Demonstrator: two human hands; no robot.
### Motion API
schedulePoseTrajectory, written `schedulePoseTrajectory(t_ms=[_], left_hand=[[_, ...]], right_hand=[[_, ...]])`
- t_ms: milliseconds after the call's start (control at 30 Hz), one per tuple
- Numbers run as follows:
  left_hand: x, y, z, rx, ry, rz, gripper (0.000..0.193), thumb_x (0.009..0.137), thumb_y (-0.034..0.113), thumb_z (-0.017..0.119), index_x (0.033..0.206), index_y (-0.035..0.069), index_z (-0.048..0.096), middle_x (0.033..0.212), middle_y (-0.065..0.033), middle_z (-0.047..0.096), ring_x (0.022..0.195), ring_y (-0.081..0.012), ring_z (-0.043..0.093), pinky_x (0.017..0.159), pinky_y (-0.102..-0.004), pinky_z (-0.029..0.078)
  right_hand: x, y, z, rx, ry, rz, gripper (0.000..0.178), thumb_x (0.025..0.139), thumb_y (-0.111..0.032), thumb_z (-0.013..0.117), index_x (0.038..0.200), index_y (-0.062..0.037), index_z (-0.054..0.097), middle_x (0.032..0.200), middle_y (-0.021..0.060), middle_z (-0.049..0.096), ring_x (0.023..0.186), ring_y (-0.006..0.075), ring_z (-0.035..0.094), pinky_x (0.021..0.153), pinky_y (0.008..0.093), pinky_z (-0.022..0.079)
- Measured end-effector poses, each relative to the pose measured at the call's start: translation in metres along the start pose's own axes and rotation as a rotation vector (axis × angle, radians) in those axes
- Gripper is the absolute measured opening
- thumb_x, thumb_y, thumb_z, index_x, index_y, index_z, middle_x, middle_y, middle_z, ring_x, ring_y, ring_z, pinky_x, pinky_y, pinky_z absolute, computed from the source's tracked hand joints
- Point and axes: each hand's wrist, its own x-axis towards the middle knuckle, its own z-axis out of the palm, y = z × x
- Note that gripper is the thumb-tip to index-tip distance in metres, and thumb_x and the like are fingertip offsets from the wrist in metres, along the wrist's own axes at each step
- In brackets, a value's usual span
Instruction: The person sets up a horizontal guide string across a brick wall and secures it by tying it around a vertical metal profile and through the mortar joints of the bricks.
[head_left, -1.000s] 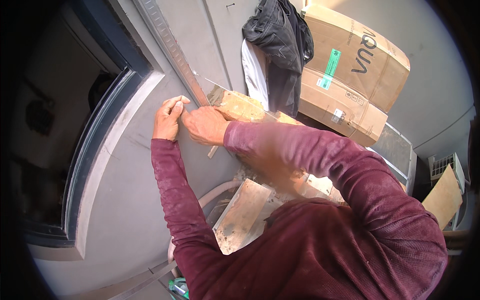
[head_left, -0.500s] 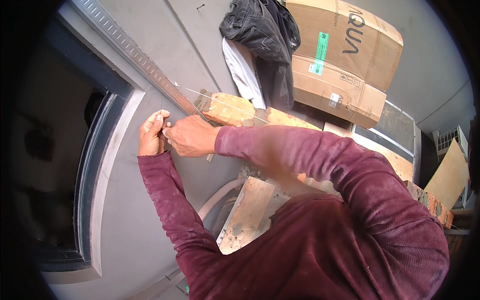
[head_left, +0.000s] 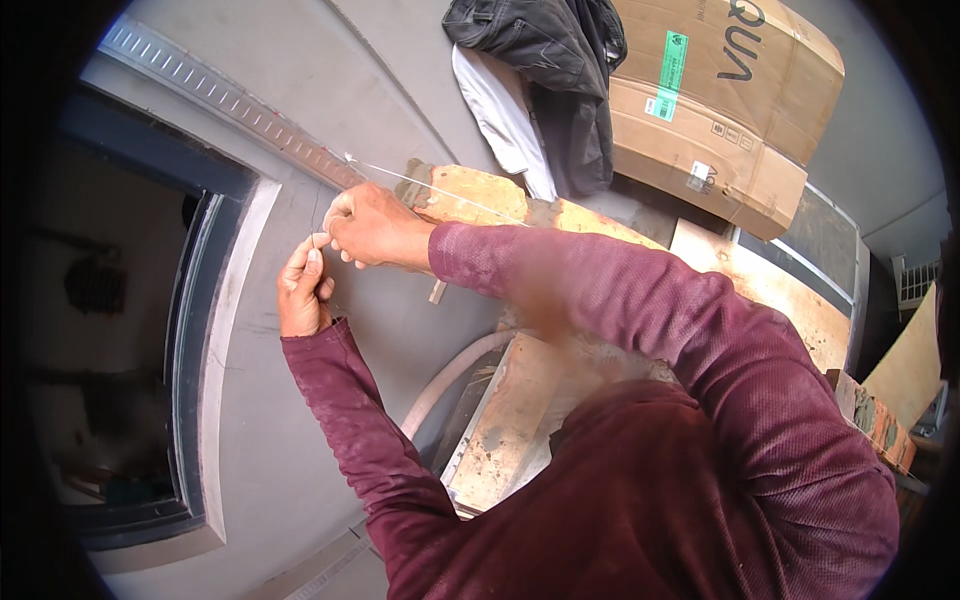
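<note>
My left hand (head_left: 303, 285) is raised in front of the grey wall (head_left: 255, 390), thumb and fingertips pinched together. Just above and to its right, my right hand (head_left: 380, 228) is closed too, its fingertips almost meeting the left ones. Whatever lies between the fingers is too small to make out. Close beyond the right hand, a white string (head_left: 430, 187) is tied at the lower end of a slotted metal strip (head_left: 220, 97). It runs taut to the right over a row of orange bricks (head_left: 470, 193) with mortar and passes behind my right forearm.
A dark-framed window (head_left: 185, 360) is at the left. Dark trousers (head_left: 560, 90) and a white cloth hang beyond the bricks, beside a large cardboard box (head_left: 700, 120). A pale hose (head_left: 450, 370) curves below my hands near a stained board (head_left: 510, 420). More bricks (head_left: 880, 435) stand far right.
My right hand has risen a little relative to the left, and both remain pinched close together. The whole view has shifted, with the box and trousers now farther right and higher.
</note>
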Motion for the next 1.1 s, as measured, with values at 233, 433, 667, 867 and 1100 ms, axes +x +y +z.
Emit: schedulePoseTrajectory(t_ms=[233, 433, 667, 867, 1100], left_hand=[[-0.003, -0.006, 0.004, 0.127, 0.044, 0.074, 0.033, 0.092, 0.023, 0.064, 0.116, 0.001, 0.063, 0.071, 0.0083, 0.043, 0.054, -0.0014, 0.03, 0.047, -0.019, 0.022], [-0.002, -0.01, 0.01, 0.206, 0.06, 0.15, 0.025, 0.092, 0.022, 0.064, 0.106, 0.002, 0.067, 0.073, 0.0078, 0.041, 0.055, -0.0027, 0.032, 0.048, -0.0208, 0.023], [-0.005, -0.005, 0.015, -0.01, 0.19, 0.107, 0.029, 0.093, 0.027, 0.062, 0.111, 0.004, 0.067, 0.067, 0.0094, 0.04, 0.055, -0.0005, 0.031, 0.048, -0.0181, 0.022], [0.001, 0.005, 0.008, 0.662, 0.412, 0.286, 0.025, 0.088, 0.024, 0.069, 0.094, 0.0, 0.071, 0.081, 0.0, 0.067, 0.069, -0.0071, 0.056, 0.066, -0.0226, 0.046], [0.003, 0.034, 0.024, 0.974, 0.583, 0.35, 0.018, 0.083, 0.019, 0.069, 0.087, 0.001, 0.071, 0.061, -0.0074, 0.061, 0.057, -0.0114, 0.054, 0.057, -0.0273, 0.044]], right_hand=[[0.012, 0.007, -0.001, 0.078, 0.169, -0.021, 0.024, 0.085, -0.02, 0.055, 0.074, -0.0001, 0.063, 0.063, 0.0104, 0.062, 0.052, 0.0194, 0.06, 0.053, 0.0359, 0.049], [0.026, -0.006, 0.004, -0.13, 0.081, -0.004, 0.024, 0.084, -0.021, 0.055, 0.071, -0.0028, 0.064, 0.068, 0.014, 0.066, 0.06, 0.0222, 0.064, 0.058, 0.0374, 0.051], [0.043, 0.025, 0.016, 0.212, 0.187, 0.039, 0.019, 0.085, -0.024, 0.057, 0.082, -0.0058, 0.061, 0.068, 0.0112, 0.065, 0.065, 0.0232, 0.064, 0.057, 0.0347, 0.049], [0.012, -0.002, 0.014, 0.164, 0.366, 0.165, 0.02, 0.088, -0.019, 0.05, 0.077, -0.0039, 0.058, 0.06, 0.0072, 0.057, 0.058, 0.02, 0.057, 0.055, 0.035, 0.047], [0.023, 0.017, -0.007, -0.261, 0.489, -0.383, 0.013, 0.079, -0.011, 0.051, 0.079, -0.0012, 0.061, 0.069, 0.0179, 0.063, 0.069, 0.0365, 0.063, 0.068, 0.0445, 0.05]])
